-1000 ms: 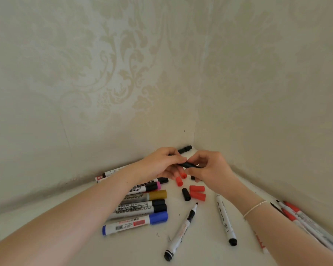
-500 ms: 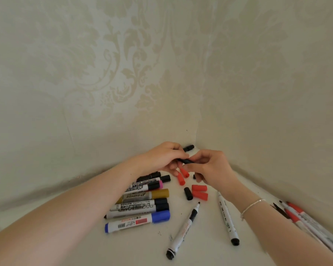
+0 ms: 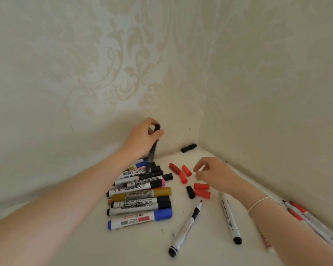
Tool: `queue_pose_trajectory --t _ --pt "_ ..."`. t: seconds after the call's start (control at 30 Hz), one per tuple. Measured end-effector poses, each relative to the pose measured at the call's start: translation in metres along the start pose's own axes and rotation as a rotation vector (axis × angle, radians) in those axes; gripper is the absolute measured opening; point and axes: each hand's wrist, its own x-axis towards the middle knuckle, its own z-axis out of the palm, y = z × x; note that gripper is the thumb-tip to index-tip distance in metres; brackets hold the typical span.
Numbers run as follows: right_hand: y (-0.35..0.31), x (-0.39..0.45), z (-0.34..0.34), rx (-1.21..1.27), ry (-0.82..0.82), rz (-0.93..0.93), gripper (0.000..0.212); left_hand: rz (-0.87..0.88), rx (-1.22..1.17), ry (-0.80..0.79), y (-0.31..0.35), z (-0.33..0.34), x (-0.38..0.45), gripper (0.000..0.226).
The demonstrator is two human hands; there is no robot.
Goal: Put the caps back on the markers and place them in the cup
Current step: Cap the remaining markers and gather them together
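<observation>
Left hand [image 3: 142, 139] grips a capped black marker [image 3: 153, 148] above the pile, right hand [image 3: 212, 172] hovers loose-fingered over red caps [image 3: 201, 190]; next, pinch one.

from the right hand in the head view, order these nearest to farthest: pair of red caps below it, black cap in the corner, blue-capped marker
1. Pair of red caps, just below the right hand.
2. Black cap in the corner, beyond the hand by the walls.
3. Blue-capped marker, at the near end of the marker pile, to the left.
</observation>
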Motion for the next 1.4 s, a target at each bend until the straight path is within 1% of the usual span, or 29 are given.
queue_pose_trajectory --t 0.07,0.13,0.17,0.23,0.4,0.47,0.53,0.6,0.67,0.73,0.77,0.83,0.9,0.97,1.03,1.17,1.27,1.33,1.4 --pt "0.004 0.001 -0.001 -0.119 -0.106 0.039 0.012 0.110 0.259 -0.183 -0.006 -0.009 0.001 0.028" --pt "0.004 0.002 0.001 -0.200 -0.151 0.064 0.011 0.157 0.488 -0.395 -0.010 -0.009 0.000 0.032" --pt "0.004 0.002 0.002 -0.231 -0.147 0.072 0.011 0.159 0.561 -0.467 -0.013 -0.007 -0.001 0.033" --pt "0.005 0.003 0.003 -0.265 -0.143 0.093 0.010 0.143 0.604 -0.532 -0.018 -0.003 -0.004 0.034" --pt "0.012 0.000 -0.003 -0.285 -0.164 0.145 0.007 0.158 0.631 -0.578 -0.028 0.009 -0.013 0.041" --pt "0.015 0.000 -0.003 -0.263 -0.146 0.136 0.007 0.159 0.634 -0.564 -0.030 0.012 -0.013 0.044" --pt "0.018 0.003 0.001 -0.233 -0.105 0.095 0.012 0.173 0.654 -0.541 -0.029 0.015 -0.013 0.046" --pt "0.019 0.006 0.009 -0.257 -0.054 0.035 0.018 0.224 0.689 -0.505 -0.023 0.018 -0.015 0.040" --pt "0.018 0.008 0.018 -0.296 -0.019 0.008 0.022 0.288 0.695 -0.471 -0.008 0.021 -0.021 0.026" --pt "0.015 0.010 0.025 -0.334 0.005 0.018 0.026 0.297 0.657 -0.529 0.012 0.023 -0.031 0.015" --pt "0.013 0.011 0.027 -0.363 0.014 0.026 0.027 0.279 0.640 -0.596 0.023 0.026 -0.037 0.017" --pt "0.009 0.011 0.031 -0.428 0.013 0.030 0.030 0.228 0.644 -0.748 0.041 0.033 -0.052 0.029" --pt "0.006 0.012 0.034 -0.470 -0.008 0.034 0.027 0.212 0.704 -0.835 0.052 0.043 -0.067 0.040" --pt "0.007 0.012 0.034 -0.493 -0.015 0.043 0.026 0.248 0.791 -0.828 0.057 0.053 -0.078 0.049" --pt "0.011 0.011 0.031 -0.466 -0.003 0.055 0.025 0.270 0.808 -0.796 0.057 0.060 -0.084 0.052" --pt "0.016 0.009 0.024 -0.387 -0.014 0.066 0.023 0.219 0.743 -0.820 0.056 0.065 -0.084 0.041" --pt "0.017 0.007 0.022 -0.399 -0.024 0.059 0.026 0.136 0.695 -0.884 0.053 0.065 -0.081 0.031" --pt "0.017 0.006 0.020 -0.423 -0.030 0.065 0.027 0.059 0.662 -0.941 0.051 0.065 -0.079 0.031" --pt "0.016 0.005 0.018 -0.453 -0.027 0.070 0.024 -0.023 0.632 -0.984 0.050 0.065 -0.079 0.032"
